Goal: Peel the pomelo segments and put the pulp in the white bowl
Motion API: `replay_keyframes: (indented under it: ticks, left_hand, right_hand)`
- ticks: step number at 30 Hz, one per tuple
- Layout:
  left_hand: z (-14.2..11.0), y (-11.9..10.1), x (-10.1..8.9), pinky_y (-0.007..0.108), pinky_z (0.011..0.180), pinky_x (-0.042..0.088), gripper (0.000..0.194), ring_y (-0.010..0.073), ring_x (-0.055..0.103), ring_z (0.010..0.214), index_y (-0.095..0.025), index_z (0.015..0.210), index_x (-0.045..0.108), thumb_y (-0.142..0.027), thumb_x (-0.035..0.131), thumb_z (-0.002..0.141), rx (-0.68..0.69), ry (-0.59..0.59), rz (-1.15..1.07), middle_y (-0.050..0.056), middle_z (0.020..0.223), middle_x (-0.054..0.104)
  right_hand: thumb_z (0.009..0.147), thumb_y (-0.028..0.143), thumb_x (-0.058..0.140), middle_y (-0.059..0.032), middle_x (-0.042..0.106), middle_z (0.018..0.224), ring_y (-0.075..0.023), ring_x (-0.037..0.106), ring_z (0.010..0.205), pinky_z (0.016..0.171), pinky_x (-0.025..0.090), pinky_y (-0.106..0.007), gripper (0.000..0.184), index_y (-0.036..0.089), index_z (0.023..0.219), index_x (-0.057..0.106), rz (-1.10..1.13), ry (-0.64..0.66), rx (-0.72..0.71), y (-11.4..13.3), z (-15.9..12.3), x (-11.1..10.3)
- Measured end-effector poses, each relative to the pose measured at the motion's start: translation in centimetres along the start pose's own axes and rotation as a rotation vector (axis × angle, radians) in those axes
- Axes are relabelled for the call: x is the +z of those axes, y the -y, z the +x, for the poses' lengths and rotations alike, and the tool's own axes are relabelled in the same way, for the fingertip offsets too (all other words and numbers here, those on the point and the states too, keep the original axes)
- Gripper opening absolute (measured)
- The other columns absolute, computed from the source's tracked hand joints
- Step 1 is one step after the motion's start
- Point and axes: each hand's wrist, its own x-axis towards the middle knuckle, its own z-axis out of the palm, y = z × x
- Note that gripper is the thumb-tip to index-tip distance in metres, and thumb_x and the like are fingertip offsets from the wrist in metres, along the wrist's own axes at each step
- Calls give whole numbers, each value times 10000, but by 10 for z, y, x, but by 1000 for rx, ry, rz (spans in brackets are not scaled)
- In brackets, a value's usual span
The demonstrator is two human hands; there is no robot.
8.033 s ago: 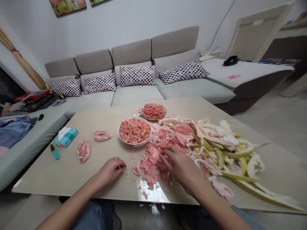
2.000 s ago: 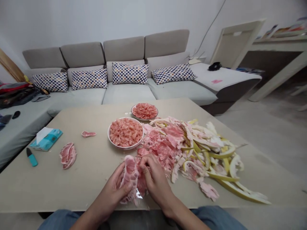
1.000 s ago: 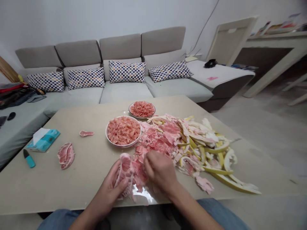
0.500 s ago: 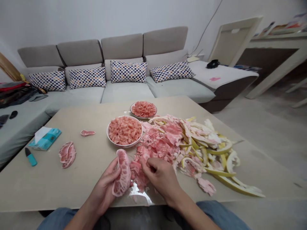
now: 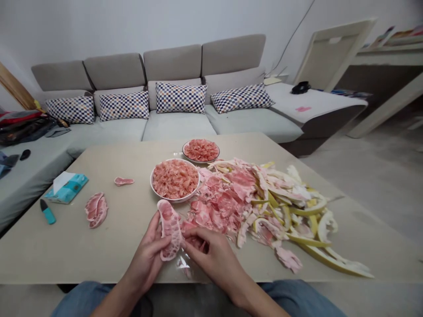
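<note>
A pink pomelo segment (image 5: 171,233), its whitish membrane partly on, stands tilted in my left hand (image 5: 148,251), the thumb across its front. My right hand (image 5: 214,257) is closed in a pinch at the segment's right edge, where the membrane is; the fingertips partly hide what they grip. Just beyond the segment, a white bowl (image 5: 152,187) is heaped with peeled pomelo flesh. Behind it stands a dark-rimmed plate (image 5: 218,155) with more flesh. Torn pink membranes (image 5: 228,202) lie in a pile right beside my right hand.
Yellow-green pomelo peels (image 5: 307,242) spread over the right of the table (image 5: 99,259). On the left lie another pomelo segment (image 5: 96,210), a small pink piece (image 5: 124,181), a teal-handled knife (image 5: 48,212) and a tissue pack (image 5: 69,188). A sofa (image 5: 178,125) stands behind.
My right hand has come from the membrane pile to the segment's right edge. The segment has risen slightly in my left hand. The whole view has shifted a little.
</note>
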Motion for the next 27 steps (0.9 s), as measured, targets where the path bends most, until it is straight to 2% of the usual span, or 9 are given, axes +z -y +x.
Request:
replay_keyframes:
  ticks: [6, 11, 18, 20, 23, 25, 27]
  left_hand:
    - [-3, 7, 2, 391, 1079, 335, 715, 274, 376, 1339, -338, 1432, 326, -144, 620, 810, 18, 25, 44, 55, 1443, 459]
    - [-5, 6, 6, 368, 1078, 331, 590, 254, 409, 1315, -332, 1374, 437, -164, 615, 837, -20, 73, 68, 46, 1369, 535]
    - [-3, 3, 7, 369, 1073, 339, 605, 254, 440, 1286, -307, 1349, 476, -126, 661, 802, -10, 87, 114, 52, 1296, 582]
    - [-5, -1, 4, 375, 1070, 347, 545, 258, 465, 1264, -281, 1323, 511, -126, 641, 817, -21, 97, 94, 61, 1275, 594]
    - [-8, -12, -4, 404, 1060, 364, 506, 270, 518, 1209, -248, 1324, 513, -131, 605, 841, -44, 114, 43, 86, 1228, 619]
    - [-9, -19, -10, 423, 1059, 370, 554, 263, 557, 1161, -263, 1358, 468, -127, 605, 838, -30, 112, -4, 80, 1178, 638]
    - [-9, -23, -13, 446, 1066, 364, 624, 245, 587, 1117, -299, 1388, 414, -114, 617, 827, -19, 108, -58, 47, 1106, 653]
  right_hand:
    - [822, 186, 550, -2, 652, 599, -108, 530, 518, 496, 368, -193, 194, 172, 714, 710, -35, -31, 11, -3, 0, 8]
    - [728, 130, 551, 25, 558, 502, -89, 474, 447, 436, 314, -177, 169, 163, 564, 576, -95, -152, 21, -4, -1, 12]
    - [696, 118, 531, 36, 527, 486, -84, 451, 438, 458, 285, -187, 158, 184, 557, 494, -339, -223, -110, -6, 2, 16]
    - [693, 119, 522, 24, 544, 497, -95, 472, 452, 474, 296, -197, 154, 184, 556, 501, -393, -260, -122, -8, 5, 5]
    - [731, 158, 519, 4, 577, 526, -119, 516, 482, 492, 326, -209, 158, 182, 577, 542, -402, -368, -44, -10, 11, -28]
    - [787, 238, 529, 2, 600, 556, -126, 532, 497, 505, 349, -214, 183, 183, 618, 573, -372, -370, -30, -12, 15, -50]
    - [820, 313, 538, -3, 603, 554, -133, 531, 497, 499, 342, -222, 253, 186, 602, 559, -413, -334, -17, -14, 18, -63]
